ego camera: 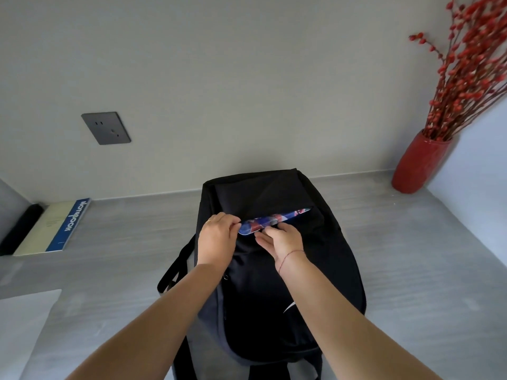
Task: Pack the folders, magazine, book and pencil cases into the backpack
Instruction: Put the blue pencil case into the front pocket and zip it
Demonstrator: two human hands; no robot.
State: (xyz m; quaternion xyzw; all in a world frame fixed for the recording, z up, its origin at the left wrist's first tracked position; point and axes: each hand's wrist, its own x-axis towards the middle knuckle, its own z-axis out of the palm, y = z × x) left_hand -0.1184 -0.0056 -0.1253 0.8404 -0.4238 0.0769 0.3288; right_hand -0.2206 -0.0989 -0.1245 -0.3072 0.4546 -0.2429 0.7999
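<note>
A black backpack [263, 292] lies flat on the grey table, its top toward the wall. A blue and red patterned pencil case [274, 221] sticks halfway out of a pocket opening near the backpack's top. My left hand [218, 237] pinches the pocket's edge at the case's left end. My right hand [282, 241] rests just below the case, fingers touching its lower edge. At the far left a cream and blue notebook [55, 227] lies by the wall.
A red vase [417, 163] with red berry branches stands at the back right corner. A dark wall socket [106, 128] is on the wall at left. A black flat object [19, 227] lies beside the notebook. A white surface [19, 325] sits at the lower left.
</note>
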